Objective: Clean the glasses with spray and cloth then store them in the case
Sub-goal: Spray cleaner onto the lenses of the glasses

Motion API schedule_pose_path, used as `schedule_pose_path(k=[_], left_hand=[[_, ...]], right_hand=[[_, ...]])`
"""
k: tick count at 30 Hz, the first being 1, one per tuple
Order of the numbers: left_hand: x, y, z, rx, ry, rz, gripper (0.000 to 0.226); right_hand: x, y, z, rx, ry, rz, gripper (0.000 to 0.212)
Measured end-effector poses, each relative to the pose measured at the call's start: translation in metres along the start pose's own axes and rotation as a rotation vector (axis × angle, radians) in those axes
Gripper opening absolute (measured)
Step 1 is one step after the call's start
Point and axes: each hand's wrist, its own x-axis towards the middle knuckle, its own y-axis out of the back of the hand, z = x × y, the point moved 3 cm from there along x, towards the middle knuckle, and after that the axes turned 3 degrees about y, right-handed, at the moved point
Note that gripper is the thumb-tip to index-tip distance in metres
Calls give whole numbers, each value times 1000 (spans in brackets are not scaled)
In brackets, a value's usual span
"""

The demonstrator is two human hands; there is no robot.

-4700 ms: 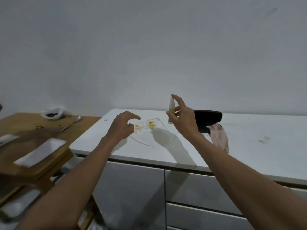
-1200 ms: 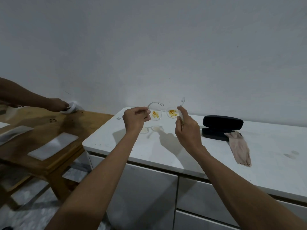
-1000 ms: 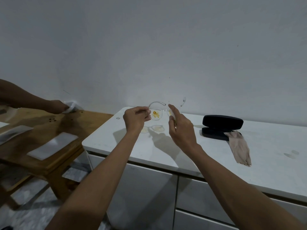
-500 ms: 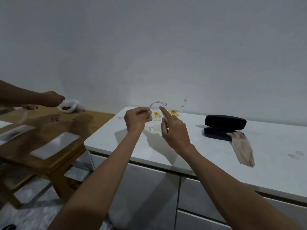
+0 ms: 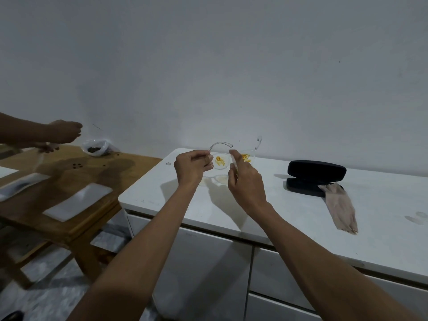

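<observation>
Clear glasses: pinched by left hand, above counter edge.
Right hand: fingers apart, touching lens.
Case: open, cloth beside.

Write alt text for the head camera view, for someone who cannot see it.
Two bare hands hold clear glasses with yellow-smeared lenses above a white counter: the left hand pinches one side, the right hand touches the middle. To the right, an open black case lies with a pink cloth against it. At far left, another person's hands work over a wooden table.
</observation>
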Motion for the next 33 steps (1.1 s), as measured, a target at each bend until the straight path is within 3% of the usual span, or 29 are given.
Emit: schedule_pose_path(k=[6,9,13,21,33], left_hand=[[2,1,3,-49,7,8,20],[5,-1,7,-71,3,6,21],[6,-6,13,-87,-14,-19,21],[8,-11,22,-106,-7,-42,21],[5,-15,29,-106,-8,-62,20]], right_hand=[[2,21,17,216,-239,141,45],[-1,23,39,467,-473,237,38],[-4,24,55,814,-694,213,35],[7,30,49,986,-695,155,50],[20,29,31,1289,-822,120,44]])
